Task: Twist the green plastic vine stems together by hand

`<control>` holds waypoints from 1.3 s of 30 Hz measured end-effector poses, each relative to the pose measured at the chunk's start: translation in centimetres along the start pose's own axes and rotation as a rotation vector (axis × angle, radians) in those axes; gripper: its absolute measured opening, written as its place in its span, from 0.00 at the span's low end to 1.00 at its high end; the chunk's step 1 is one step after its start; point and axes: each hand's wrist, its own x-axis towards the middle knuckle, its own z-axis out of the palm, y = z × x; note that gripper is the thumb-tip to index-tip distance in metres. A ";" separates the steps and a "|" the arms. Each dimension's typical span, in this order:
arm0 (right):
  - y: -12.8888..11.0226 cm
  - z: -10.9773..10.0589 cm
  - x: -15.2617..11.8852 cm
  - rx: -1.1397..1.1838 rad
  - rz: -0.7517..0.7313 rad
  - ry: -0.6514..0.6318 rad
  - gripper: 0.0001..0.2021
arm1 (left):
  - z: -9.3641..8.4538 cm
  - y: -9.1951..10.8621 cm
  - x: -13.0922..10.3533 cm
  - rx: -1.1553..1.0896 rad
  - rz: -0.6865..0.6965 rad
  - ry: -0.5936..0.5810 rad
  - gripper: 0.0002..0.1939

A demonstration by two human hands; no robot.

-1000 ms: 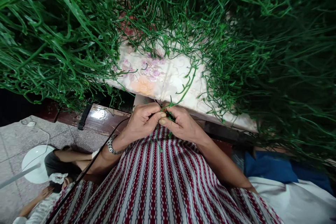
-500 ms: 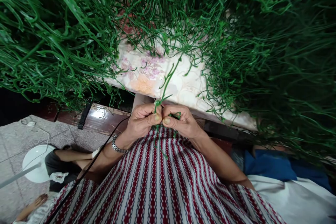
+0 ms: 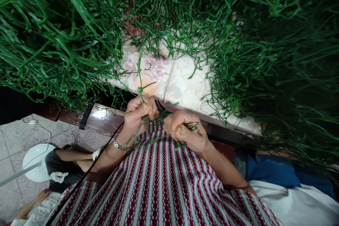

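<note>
My left hand [image 3: 140, 112] is closed, pinching a thin green plastic-looking stem [image 3: 140, 89] between thumb and forefinger. One end of the stem points up over the table, and thin green strands hang below the fist. My right hand [image 3: 187, 131] sits apart from it to the right, closed around small green stem pieces [image 3: 194, 125]. Their curled tips stick out past the thumb, with more strands by the fingers. Both hands are just off the table's near edge, above my striped garment [image 3: 159, 183].
A patterned cloth [image 3: 182, 81] covers the table. Large piles of green stems lie to the left [image 3: 60, 42] and right [image 3: 246, 60]. On the left, another person's legs [image 3: 76, 159] show near a white round base [image 3: 37, 162]. A black cord [image 3: 97, 162] crosses my left forearm.
My hands were together and have moved apart, the left going left and slightly up, the right going right and slightly down. The stem in my left hand has swung left and stands more upright.
</note>
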 end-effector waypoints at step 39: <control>0.7 -0.4 0.1 -0.235 0.033 -0.017 0.08 | 1.6 -0.1 -0.8 -0.005 -0.060 0.095 0.13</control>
